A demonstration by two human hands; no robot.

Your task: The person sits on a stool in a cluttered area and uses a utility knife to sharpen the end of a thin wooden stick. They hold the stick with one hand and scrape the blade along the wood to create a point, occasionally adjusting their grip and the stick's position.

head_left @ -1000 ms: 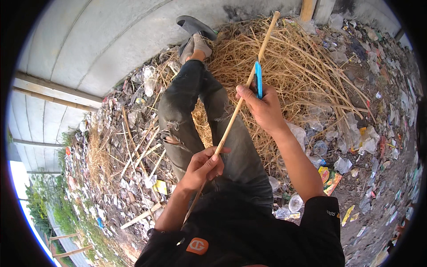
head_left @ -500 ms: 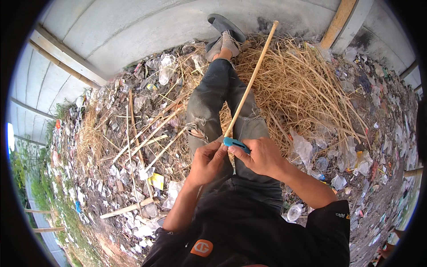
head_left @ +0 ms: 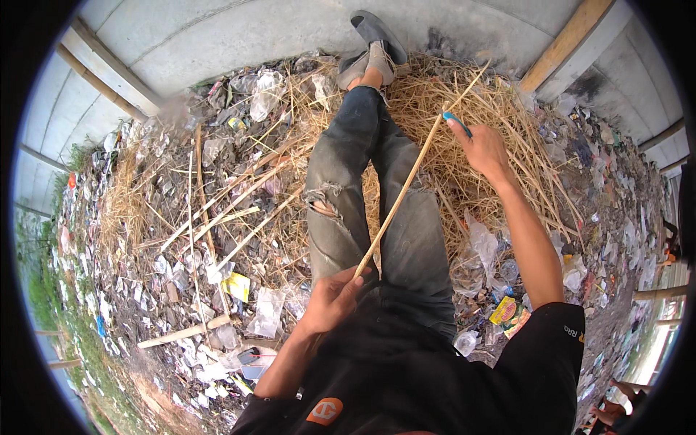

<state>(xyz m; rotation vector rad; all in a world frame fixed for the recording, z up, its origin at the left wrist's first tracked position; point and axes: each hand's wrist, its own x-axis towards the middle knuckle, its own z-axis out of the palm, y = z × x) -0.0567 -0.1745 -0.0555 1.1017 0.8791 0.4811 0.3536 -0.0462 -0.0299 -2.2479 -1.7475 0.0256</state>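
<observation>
A long, thin bamboo strip (head_left: 403, 194) slants across my thighs, from my lap up over the straw. My left hand (head_left: 328, 303) is closed around its near end, close to my waist. Out along the strip, my right hand (head_left: 484, 151) grips a blue cutter (head_left: 458, 123) and holds it against the strip near the far end. The blade itself is too small to make out. Beyond the cutter, the strip's tip runs on over the straw. My trousered legs (head_left: 341, 188) stretch ahead, crossed at the ankles, under the strip.
A heap of dry straw (head_left: 507, 156) lies right of my legs. Several loose bamboo strips (head_left: 239, 210) rest on the littered ground to the left. A concrete wall (head_left: 261, 32) stands beyond my feet. Part of another person (head_left: 612, 413) shows at the lower right edge.
My right hand has slid the cutter from near my lap out toward the strip's far end, the arm now extended. My left hand has moved down toward my waist; the strip lies lower.
</observation>
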